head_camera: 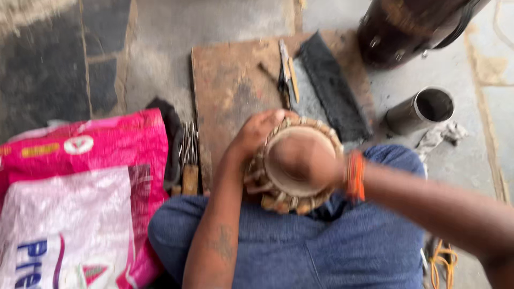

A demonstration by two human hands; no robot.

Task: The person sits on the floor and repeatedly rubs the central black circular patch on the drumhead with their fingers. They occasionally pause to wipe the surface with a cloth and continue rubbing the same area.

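Brown small drum (295, 166) sits on the person's blue lap. Left hand (258, 131) curls around its far left rim, fingers holding on. Right hand (310, 160) lies on the drum top, blurry, so I cannot tell its grip. Far behind lie a wooden board (230, 85) and a metal cup (423, 108). Left sits a pink bag (80, 192).

Small drum (297, 166) rests upright on the lap, centre frame. Left hand (256, 134) grips its rim at ten o'clock. Right hand (305, 160), blurred, lies flat on the drumhead. Wooden board (230, 85) lies at twelve o'clock, metal cylinder (420, 109) at two, pink sack (80, 198) at eight.
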